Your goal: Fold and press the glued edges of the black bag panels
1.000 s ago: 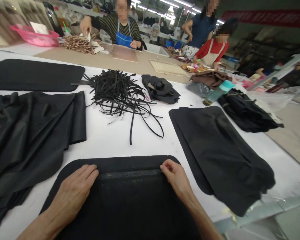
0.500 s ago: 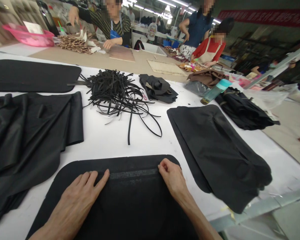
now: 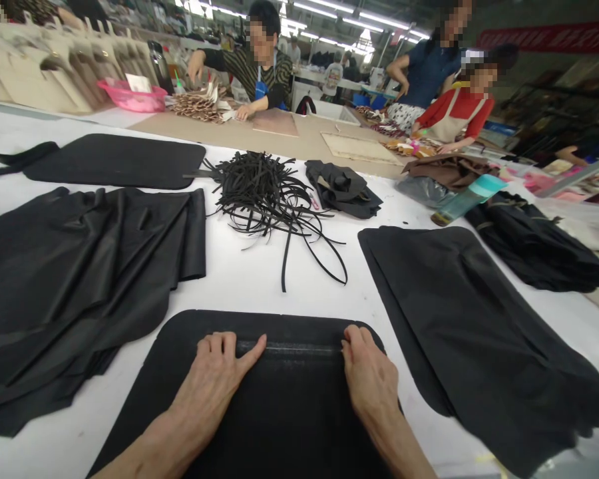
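A black leather-like panel [image 3: 299, 412] with rounded corners lies flat in front of me. Near its far edge runs a narrow black strip [image 3: 299, 348] with a shiny line along it. My left hand [image 3: 212, 372] rests on the panel at the left end of this strip, its thumb stretched out to the right and the other fingers bent, tips down. At the right end, my right hand [image 3: 372, 372] has its thumb and fingertips pinched together on the strip; the fingers partly hide the exact grip.
Draped black sheets [image 3: 94, 266] lie left, stacked black pieces [image 3: 459, 313] right. Beyond are tangled black strips [image 3: 259, 183], a folded black bundle [image 3: 342, 186], another panel [image 3: 120, 159] and a bottle [image 3: 469, 199]. Several people work across the table, near a pink basket [image 3: 134, 100].
The view has swung left, so everything sits further right. My left fingers are more bent than before. The shiny band between my hands looks narrower; both hands stay by it.
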A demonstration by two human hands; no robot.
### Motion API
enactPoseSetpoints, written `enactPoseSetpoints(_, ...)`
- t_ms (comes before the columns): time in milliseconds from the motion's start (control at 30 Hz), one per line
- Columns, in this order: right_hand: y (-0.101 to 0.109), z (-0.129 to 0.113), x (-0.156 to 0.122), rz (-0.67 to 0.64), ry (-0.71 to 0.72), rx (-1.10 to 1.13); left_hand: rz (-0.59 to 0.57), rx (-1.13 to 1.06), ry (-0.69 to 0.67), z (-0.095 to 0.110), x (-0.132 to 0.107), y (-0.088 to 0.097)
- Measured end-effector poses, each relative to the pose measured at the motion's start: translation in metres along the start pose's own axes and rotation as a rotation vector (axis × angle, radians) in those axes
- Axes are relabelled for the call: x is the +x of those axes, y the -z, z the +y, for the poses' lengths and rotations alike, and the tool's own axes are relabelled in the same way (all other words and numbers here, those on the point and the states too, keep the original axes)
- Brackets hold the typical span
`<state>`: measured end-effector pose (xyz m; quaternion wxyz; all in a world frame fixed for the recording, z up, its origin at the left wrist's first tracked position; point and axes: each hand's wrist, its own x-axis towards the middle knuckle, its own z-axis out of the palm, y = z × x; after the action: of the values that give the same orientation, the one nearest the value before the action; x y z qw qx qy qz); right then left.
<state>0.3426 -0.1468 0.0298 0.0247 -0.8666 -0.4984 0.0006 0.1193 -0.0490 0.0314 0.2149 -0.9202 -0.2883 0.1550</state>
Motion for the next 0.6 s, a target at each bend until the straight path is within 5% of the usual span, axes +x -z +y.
enactPoseSetpoints(300,-0.014,-0.075,-0.018,0.005,0.541,0.122,-0.011,0.003,0.024,0.003,-0.002,0.0)
enactPoseSetpoints(600,-0.026,-0.063,-0.02,0.063,0.535,0.073,0.054,-0.136,0.053,-0.003,-0.007,-0.01)
